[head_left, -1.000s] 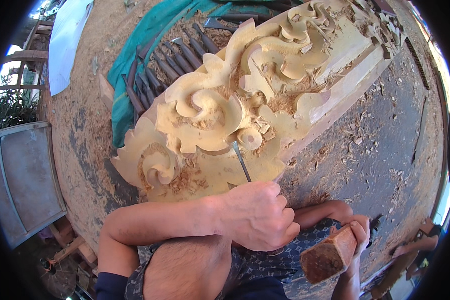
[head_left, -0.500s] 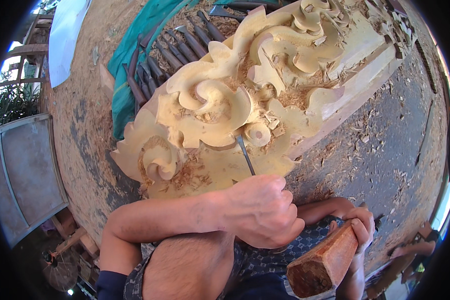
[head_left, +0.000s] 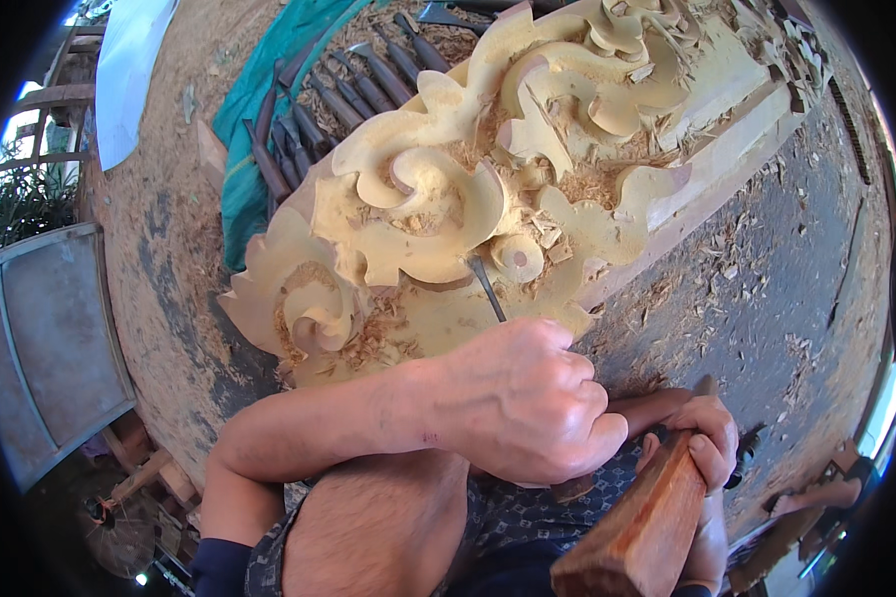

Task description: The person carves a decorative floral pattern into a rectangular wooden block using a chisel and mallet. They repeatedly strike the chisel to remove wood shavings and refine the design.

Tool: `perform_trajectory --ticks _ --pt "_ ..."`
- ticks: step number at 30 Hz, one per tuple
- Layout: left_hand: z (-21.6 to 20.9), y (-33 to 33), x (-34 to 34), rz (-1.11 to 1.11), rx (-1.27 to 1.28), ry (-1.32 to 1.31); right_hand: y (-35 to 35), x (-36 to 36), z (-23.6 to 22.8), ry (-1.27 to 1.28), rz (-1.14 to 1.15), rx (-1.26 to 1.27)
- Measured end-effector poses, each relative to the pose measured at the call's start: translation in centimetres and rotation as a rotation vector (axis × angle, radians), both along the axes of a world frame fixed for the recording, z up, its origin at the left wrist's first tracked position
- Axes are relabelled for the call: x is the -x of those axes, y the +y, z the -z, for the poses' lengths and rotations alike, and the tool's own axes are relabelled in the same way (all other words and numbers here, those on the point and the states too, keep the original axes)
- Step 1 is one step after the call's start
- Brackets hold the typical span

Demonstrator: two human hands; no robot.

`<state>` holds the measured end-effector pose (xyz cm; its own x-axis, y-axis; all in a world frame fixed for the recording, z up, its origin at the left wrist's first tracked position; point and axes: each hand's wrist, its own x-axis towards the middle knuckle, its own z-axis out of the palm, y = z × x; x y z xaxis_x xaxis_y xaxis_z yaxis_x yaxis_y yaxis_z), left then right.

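My left hand is closed around a wood chisel, whose thin steel shaft points up and away from me. The tip meets the lower edge of a large scroll on a pale carved wooden panel, just left of a small round knob. The end of the chisel's wooden handle shows below my fist. At the lower right, my right hand grips a reddish-brown wooden mallet. Its thick block slants down toward me, apart from the chisel handle.
Several carving chisels lie on a green cloth beyond the panel. Wood chips litter the dark work surface on the right and gather in the carving's hollows. A grey metal-framed panel stands at the left.
My left fist has shifted slightly up and right, uncovering the handle's end. The mallet block has swung lower and left, and its end face has turned from view.
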<state>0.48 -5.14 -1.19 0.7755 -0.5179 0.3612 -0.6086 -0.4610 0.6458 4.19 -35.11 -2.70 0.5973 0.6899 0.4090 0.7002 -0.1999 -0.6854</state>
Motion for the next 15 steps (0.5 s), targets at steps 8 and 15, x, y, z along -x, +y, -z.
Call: perform_trajectory --ticks 8,15 --pt "0.2 -0.8 0.4 -0.072 -0.14 -0.057 0.1 -0.3 2.1 -0.08 0.066 -0.091" --pt "0.6 -1.3 0.9 -0.097 -0.189 -0.088 1.1 0.0 2.3 -0.109 0.026 -0.047"
